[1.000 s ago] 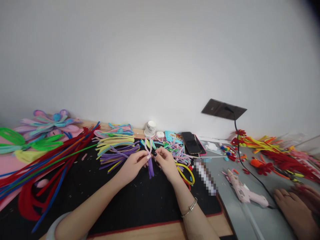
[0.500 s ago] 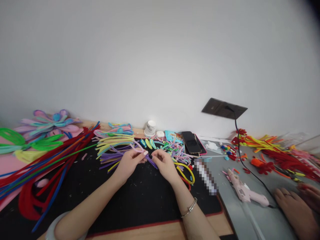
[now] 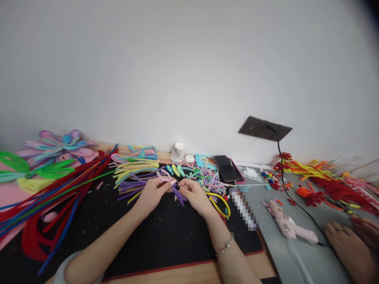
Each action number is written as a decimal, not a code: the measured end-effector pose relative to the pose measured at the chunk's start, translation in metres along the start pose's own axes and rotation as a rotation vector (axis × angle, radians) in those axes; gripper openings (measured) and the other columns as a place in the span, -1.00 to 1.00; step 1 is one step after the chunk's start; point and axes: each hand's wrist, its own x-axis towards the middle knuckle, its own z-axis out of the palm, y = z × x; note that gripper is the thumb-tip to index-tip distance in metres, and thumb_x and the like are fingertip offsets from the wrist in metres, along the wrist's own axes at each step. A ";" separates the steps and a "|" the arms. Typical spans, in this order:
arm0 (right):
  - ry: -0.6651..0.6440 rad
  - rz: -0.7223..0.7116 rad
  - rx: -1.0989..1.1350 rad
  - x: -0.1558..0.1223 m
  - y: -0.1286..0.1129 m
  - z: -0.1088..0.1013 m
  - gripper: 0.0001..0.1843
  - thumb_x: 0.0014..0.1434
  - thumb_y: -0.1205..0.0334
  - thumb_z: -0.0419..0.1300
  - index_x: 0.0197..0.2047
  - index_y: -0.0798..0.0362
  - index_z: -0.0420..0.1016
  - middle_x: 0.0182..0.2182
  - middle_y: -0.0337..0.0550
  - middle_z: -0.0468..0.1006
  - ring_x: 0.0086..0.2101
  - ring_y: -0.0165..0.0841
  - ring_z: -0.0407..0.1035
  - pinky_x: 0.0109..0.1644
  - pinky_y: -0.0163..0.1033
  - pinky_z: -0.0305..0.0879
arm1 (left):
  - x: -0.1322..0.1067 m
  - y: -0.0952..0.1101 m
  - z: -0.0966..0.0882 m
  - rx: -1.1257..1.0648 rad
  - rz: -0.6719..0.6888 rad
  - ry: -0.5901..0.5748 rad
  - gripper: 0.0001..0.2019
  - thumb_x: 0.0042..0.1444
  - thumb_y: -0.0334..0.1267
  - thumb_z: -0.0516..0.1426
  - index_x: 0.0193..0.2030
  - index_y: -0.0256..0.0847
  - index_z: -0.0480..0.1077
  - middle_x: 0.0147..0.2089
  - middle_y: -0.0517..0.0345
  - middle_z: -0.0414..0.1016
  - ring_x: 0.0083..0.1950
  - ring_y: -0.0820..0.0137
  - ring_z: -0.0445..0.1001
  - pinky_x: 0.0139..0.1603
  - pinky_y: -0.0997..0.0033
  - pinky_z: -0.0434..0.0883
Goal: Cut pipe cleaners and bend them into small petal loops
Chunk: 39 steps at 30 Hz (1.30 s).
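My left hand (image 3: 154,194) is closed in a pinch on a pale pink pipe cleaner (image 3: 160,172), whose bent loop sticks up above the fingers. Close beside it, my right hand (image 3: 193,194) pinches at the same piece, its fingertips nearly touching the left ones; the exact grip point is hidden. Purple pipe cleaners (image 3: 132,188) lie behind and left of my hands, under a row of yellow ones (image 3: 139,165). Purple ends (image 3: 179,198) show just below the fingertips. Both hands are over the black mat (image 3: 148,236).
Red and blue pipe cleaners (image 3: 71,185) spread on the left. Small cut pieces (image 3: 204,173), a paper cup (image 3: 178,151) and a phone (image 3: 226,169) stand behind. A pink glue gun (image 3: 288,225) and another person's hands (image 3: 349,244) are at right.
The pink loop has become rounder and tilts differently above my left fingers. My right fingers have shifted slightly left toward the left ones, and more purple ends show below.
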 end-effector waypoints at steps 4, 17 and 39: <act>0.011 0.010 0.004 0.000 -0.001 -0.002 -0.80 0.03 0.15 0.21 -0.37 0.14 0.42 -0.63 -0.35 0.28 -0.61 -0.54 0.08 -0.53 -0.40 -0.03 | 0.002 -0.005 -0.003 0.085 0.040 -0.013 -0.73 0.00 -0.11 0.15 -0.28 -0.26 0.52 -0.32 0.10 0.54 -0.33 0.36 0.44 -0.26 0.38 0.38; 0.074 -0.009 -0.060 0.002 0.000 -0.004 -0.81 0.11 0.18 0.12 -0.39 0.14 0.41 -0.64 -0.34 0.28 -0.63 -0.52 0.11 -0.53 -0.39 0.06 | -0.001 -0.003 0.000 -0.208 -0.079 -0.065 -0.70 -0.04 -0.09 0.19 -0.25 -0.27 0.51 -0.07 0.01 0.50 -0.16 0.29 0.46 -0.02 0.16 0.40; 0.054 -0.015 0.014 -0.001 -0.003 -0.006 -0.80 0.06 0.15 0.18 -0.45 0.12 0.41 -0.67 -0.34 0.30 -0.65 -0.53 0.10 -0.56 -0.40 -0.01 | -0.003 0.003 -0.006 -0.411 -0.182 -0.240 -0.76 0.00 -0.16 0.20 -0.24 -0.26 0.51 -0.29 0.02 0.54 -0.21 0.33 0.48 -0.05 0.25 0.39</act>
